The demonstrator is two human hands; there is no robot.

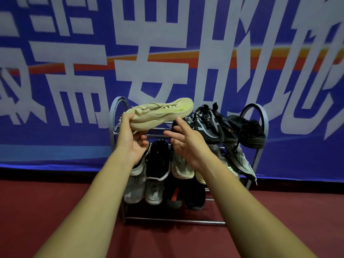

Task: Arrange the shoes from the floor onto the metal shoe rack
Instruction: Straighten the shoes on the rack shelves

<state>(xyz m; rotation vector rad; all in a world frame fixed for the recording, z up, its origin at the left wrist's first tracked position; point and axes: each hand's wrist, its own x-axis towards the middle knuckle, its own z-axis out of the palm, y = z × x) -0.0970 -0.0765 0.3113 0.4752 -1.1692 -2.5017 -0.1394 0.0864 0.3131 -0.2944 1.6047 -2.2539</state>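
Grips one pale beige shoe (pixel 162 113) by its end with the left hand (pixel 134 140), fingers curled under the sole and thumb pressed on top, raising it sideways to the top tier of the metal shoe rack (pixel 175 220) against a blue banner (pixel 55 81). Keeps the right hand (pixel 186 144) open just beside the sole, fingers spread and carrying nothing, probably ready to steady or turn the shoe; cannot tell whether touching. Aims, by the look of it, for the bare left stretch of that tier, clear of at least three dark shoes (pixel 206 123) crowding the right. Counts below: at least four on the middle tier, among them a black shoe with white trim (pixel 158 161) and a second beige shoe (pixel 179 168), possibly the mate; four on the lowest tier, two grey shoes (pixel 154 192) and two black shoes (pixel 195 198). Shows no shoe on the visible red floor (pixel 55 211), suggesting a job near its end.
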